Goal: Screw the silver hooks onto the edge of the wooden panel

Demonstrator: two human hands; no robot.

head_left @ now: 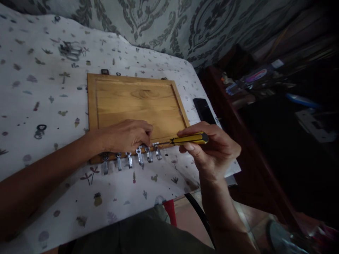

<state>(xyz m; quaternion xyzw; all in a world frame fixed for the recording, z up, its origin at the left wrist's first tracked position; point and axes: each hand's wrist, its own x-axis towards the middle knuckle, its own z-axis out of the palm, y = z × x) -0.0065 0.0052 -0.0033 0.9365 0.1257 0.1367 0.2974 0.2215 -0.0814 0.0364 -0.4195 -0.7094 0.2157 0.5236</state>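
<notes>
A wooden board (137, 106) with a raised frame lies flat on a table with a patterned cloth. Several metal hooks (140, 157) stand in a row along its near edge, pointing toward me. My right hand (212, 150) is closed around a yellow and black screwdriver (189, 138), its shaft pointing left to the rightmost hook (158, 151). My left hand (127, 135) rests over the board's near edge, fingers bent together and pressed down beside the hooks; what they grip, if anything, is too small to tell.
A phone (204, 111) lies right of the board. Loose metal hooks (70, 51) are heaped at the back left, another small metal piece (40, 131) at the left. A plastic bottle (254, 77) lies on dark furniture at the right.
</notes>
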